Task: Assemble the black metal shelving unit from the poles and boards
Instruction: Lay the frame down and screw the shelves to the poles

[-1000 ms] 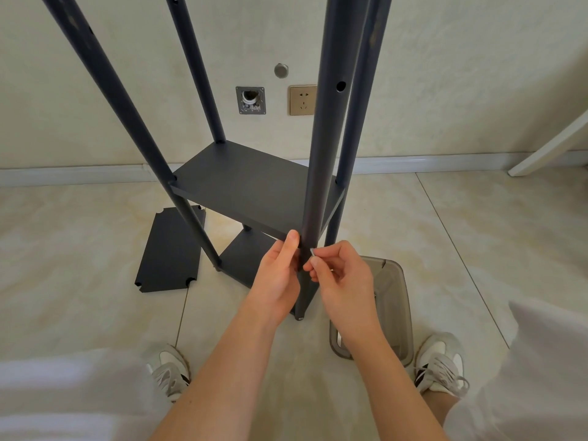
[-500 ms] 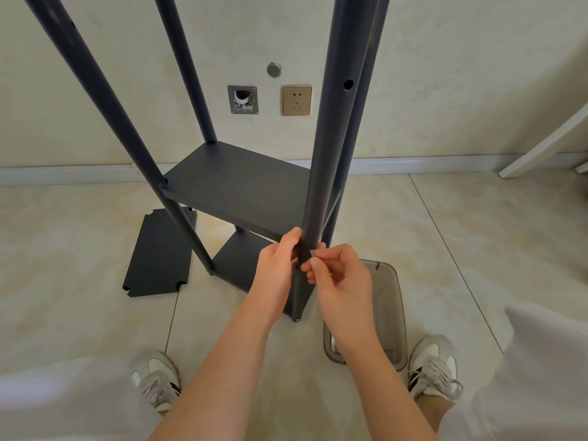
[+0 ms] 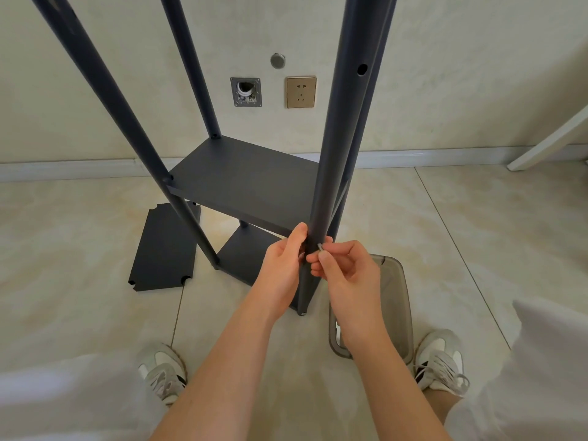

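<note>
Two pale shoes stood well apart on the tiled floor. Just left of the right-foot shoe lay a smoky tray, partly hidden by the right wrist.

Above it the left hand gripped the front pole at the near corner of the upper board. Its fingers curled round behind the pole and its thumb lay up the pole's left side. The right hand pinched a small silvery part between thumb and forefinger, held against the pole just beside the left thumb. Its other fingers were loosely curled. What the part was could not be told.

The shelf unit stood upright on the floor, with the upper board and a lower board set between its four poles. The front pole's foot rested beside the tray. A loose board lay flat to the left, partly behind the left pole.

Farther back, the wall carried an open box, a socket and a round cap. A white slat ran aslant at the far right.
</note>
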Action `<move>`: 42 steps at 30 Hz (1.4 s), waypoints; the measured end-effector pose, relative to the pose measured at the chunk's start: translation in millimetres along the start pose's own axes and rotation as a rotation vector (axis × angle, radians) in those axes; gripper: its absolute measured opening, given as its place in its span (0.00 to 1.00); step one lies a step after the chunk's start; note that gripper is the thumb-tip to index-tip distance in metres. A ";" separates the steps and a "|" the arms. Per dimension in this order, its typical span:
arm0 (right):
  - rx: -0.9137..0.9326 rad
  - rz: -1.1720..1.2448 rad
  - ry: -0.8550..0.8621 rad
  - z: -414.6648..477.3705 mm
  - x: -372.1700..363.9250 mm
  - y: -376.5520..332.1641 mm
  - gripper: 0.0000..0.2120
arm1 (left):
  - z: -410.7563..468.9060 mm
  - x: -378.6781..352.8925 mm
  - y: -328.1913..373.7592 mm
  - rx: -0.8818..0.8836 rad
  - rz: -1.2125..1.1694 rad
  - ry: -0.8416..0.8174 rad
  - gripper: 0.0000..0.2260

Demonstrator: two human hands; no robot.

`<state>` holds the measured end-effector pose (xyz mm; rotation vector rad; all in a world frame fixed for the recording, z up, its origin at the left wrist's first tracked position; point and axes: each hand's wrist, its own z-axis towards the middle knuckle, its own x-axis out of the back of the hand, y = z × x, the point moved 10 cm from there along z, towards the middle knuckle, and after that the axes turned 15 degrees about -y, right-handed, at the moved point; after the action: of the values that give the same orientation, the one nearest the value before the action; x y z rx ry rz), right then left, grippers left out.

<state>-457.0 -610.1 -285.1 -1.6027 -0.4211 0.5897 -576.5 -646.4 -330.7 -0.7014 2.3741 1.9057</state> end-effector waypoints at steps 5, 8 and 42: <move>0.066 -0.142 0.045 -9.6 -3.6 -2.6 0.08 | -3.2 -4.5 1.9 -0.006 0.019 -0.022 0.20; 0.052 -0.084 0.066 -7.1 -0.7 -1.6 0.08 | -3.6 -3.7 1.7 -0.002 0.021 -0.010 0.18; -0.061 -0.226 -0.454 45.6 -4.8 -8.6 0.26 | -9.4 7.5 11.0 -0.112 -0.266 0.077 0.20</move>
<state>-487.5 -575.4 -278.5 -1.4471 -0.9518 0.7719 -584.6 -655.9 -320.4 -1.0566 2.0979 1.9393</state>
